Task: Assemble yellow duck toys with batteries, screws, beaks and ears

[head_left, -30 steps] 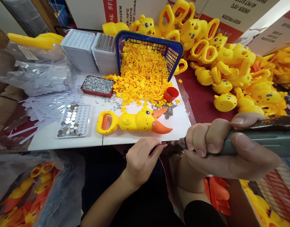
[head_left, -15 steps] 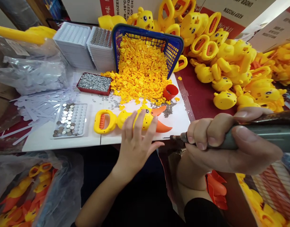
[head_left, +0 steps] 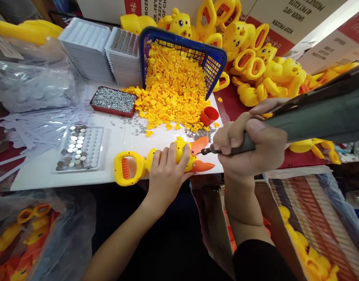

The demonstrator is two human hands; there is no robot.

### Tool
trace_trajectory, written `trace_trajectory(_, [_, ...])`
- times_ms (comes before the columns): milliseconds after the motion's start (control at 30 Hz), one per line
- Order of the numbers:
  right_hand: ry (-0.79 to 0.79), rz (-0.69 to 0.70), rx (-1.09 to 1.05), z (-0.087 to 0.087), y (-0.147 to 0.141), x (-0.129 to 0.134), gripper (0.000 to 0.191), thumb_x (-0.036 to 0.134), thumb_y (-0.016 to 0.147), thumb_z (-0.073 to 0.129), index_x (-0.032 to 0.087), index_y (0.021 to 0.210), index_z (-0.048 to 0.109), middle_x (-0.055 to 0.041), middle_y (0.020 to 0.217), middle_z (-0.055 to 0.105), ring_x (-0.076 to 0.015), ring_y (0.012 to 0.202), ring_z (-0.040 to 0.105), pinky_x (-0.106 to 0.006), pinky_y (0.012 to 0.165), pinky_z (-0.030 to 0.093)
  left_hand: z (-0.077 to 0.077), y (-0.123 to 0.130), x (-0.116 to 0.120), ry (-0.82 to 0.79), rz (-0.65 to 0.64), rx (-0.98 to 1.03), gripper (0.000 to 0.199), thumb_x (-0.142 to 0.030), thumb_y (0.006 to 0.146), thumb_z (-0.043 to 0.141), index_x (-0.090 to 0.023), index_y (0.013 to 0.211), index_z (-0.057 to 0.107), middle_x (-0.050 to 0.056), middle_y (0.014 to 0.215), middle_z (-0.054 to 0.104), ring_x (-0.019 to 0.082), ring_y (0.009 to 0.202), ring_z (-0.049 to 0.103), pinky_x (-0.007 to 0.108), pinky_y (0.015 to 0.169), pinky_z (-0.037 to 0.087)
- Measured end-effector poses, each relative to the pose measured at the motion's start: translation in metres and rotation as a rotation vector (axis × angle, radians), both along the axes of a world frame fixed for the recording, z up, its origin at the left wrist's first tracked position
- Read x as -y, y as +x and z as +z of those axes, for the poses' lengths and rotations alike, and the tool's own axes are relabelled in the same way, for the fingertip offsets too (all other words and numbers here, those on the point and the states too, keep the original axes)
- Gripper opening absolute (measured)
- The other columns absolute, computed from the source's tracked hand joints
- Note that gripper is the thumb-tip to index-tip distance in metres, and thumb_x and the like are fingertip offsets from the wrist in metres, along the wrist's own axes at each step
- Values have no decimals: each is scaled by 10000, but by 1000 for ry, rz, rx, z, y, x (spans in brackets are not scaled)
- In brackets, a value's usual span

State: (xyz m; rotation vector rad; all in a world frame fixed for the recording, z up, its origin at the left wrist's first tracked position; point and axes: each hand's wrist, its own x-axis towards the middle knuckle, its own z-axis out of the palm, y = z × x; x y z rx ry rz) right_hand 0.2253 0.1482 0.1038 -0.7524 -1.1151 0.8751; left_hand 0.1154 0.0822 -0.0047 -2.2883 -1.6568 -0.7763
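Note:
A yellow plastic duck toy (head_left: 151, 159) with a ring handle and an orange beak lies on the white table at its front edge. My left hand (head_left: 167, 168) is closed over the duck's body, fingers across the top and thumb at the near side. My right hand (head_left: 246, 148) is wrapped round a dark power screwdriver (head_left: 320, 113), which slants down to the left. Its thin bit tip is at the duck's head, beside the base of the beak. Whether a screw sits under the tip is too small to tell.
A blue basket (head_left: 218, 56) spills small yellow parts (head_left: 173, 101) over the table. Around it are a red tray of screws (head_left: 113, 101), a red cup (head_left: 209, 115), a white tray with round discs (head_left: 94, 150) and stacked white trays (head_left: 85, 48). More duck toys (head_left: 240, 39) are piled behind.
My right hand has brought the screwdriver left and up, its bit now at the duck's head. My left hand has closed down on the duck, which has turned slightly.

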Motion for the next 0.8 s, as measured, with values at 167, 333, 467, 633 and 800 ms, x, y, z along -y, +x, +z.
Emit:
trace_trajectory(167, [33,-37,-33,-7,-8,-6,189,251,718,687,287,825,536,122,424,384,-101,267,309,-271,305,234,2,1,-3,-36,15,18,654,-601,854,688,-173,1344,623,217,1245,683,337,1001,678,475,914,503])
trace_trajectory(333, [-4,-51,-6,-8,-7,-8,178,276,730,690,282,798,526,120,423,375,-100,278,303,-280,317,259,2,3,-4,-69,37,29,694,-620,835,700,-184,1365,601,220,1258,675,338,1014,673,475,913,510])
trace_trajectory(467, [-20,-46,36,-9,-7,-8,212,301,728,707,290,792,504,125,421,387,-102,272,320,-279,314,267,0,3,-4,-55,42,20,690,-636,848,670,-180,1361,603,224,1246,679,334,994,675,477,910,506])
trace_trajectory(633, [-49,-77,14,-11,-18,-9,233,254,659,705,290,754,495,132,399,404,-92,264,305,-260,301,227,1,5,-4,-25,35,2,658,-607,868,667,-160,1347,613,234,1236,682,332,977,676,471,893,504])
trace_trajectory(800, [13,-27,72,-15,-16,-8,211,317,695,711,297,774,517,132,395,398,-96,261,285,-267,295,255,3,6,-3,-54,42,-2,641,-579,876,679,-167,1360,606,228,1249,678,331,983,672,476,902,501])
